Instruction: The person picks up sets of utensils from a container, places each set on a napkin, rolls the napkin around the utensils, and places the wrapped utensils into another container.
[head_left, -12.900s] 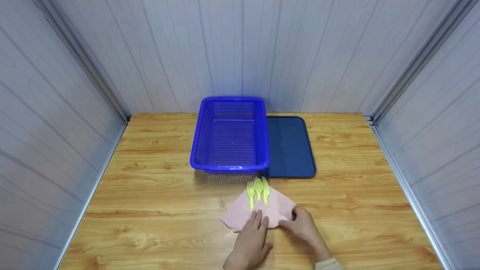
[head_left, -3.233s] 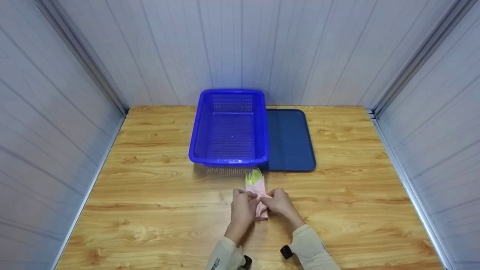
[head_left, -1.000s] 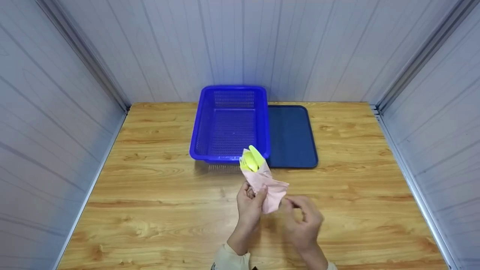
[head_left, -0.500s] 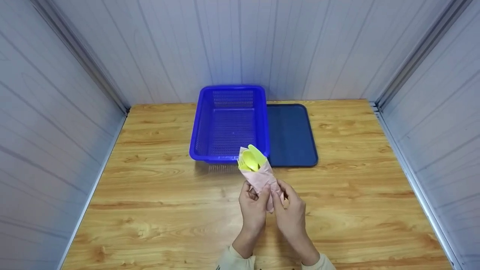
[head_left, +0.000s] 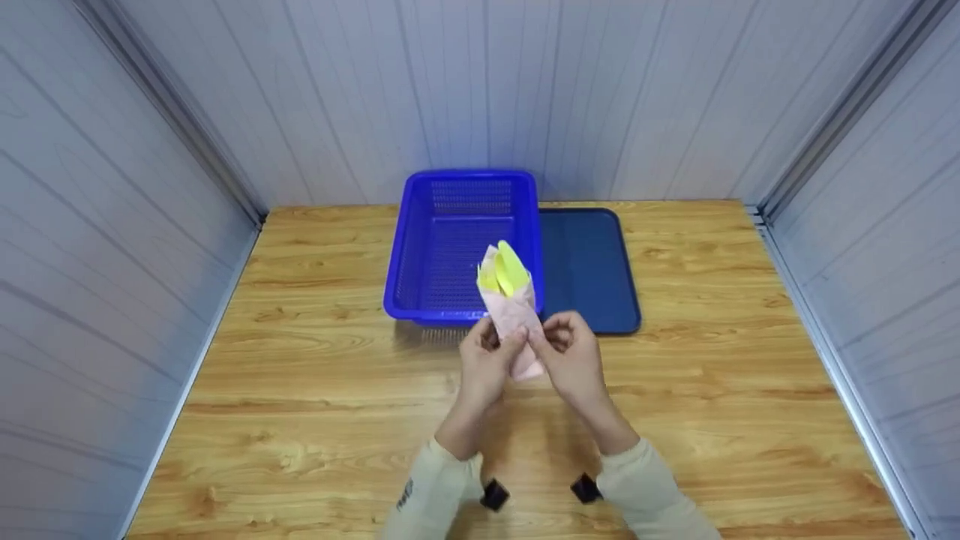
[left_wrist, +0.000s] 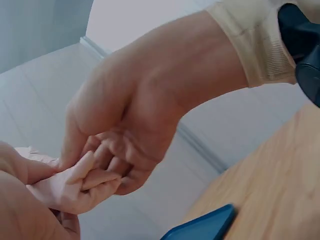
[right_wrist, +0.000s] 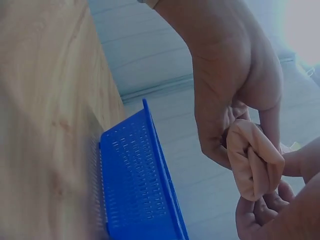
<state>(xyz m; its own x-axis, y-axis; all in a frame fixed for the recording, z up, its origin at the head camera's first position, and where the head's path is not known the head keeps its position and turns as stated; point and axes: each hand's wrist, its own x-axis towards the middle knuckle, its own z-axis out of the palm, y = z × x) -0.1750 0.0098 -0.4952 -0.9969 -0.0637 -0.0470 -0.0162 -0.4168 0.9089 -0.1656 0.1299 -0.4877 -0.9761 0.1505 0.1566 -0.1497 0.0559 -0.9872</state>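
A pink napkin (head_left: pixel 512 311) is wrapped into a slim bundle round yellow-green cutlery, held up and overlapping the basket's front rim in the head view. From its top stick out the knife (head_left: pixel 512 261), the spoon (head_left: pixel 503 279) and part of the fork (head_left: pixel 487 280). My left hand (head_left: pixel 484 366) grips the bundle's left side, thumb on the front. On the other side my right hand (head_left: pixel 576 361) pinches the napkin between thumb and fingers. Both wrist views show the folded lower end of the napkin (right_wrist: pixel 252 162) between the two hands; the cutlery handles are hidden inside.
A blue perforated basket (head_left: pixel 397 262) stands at the back of the wooden table (head_left: pixel 315 420). Right beside it lies a dark blue tray (head_left: pixel 589 270), its left part hidden by the basket. Pale panel walls (head_left: pixel 480 90) enclose the table at the back and sides.
The napkin, first spread flat under the cutlery, is now wrapped round it and lifted. My right hand folded the loose flap over, and both hands have since moved the bundle forward, toward the basket.
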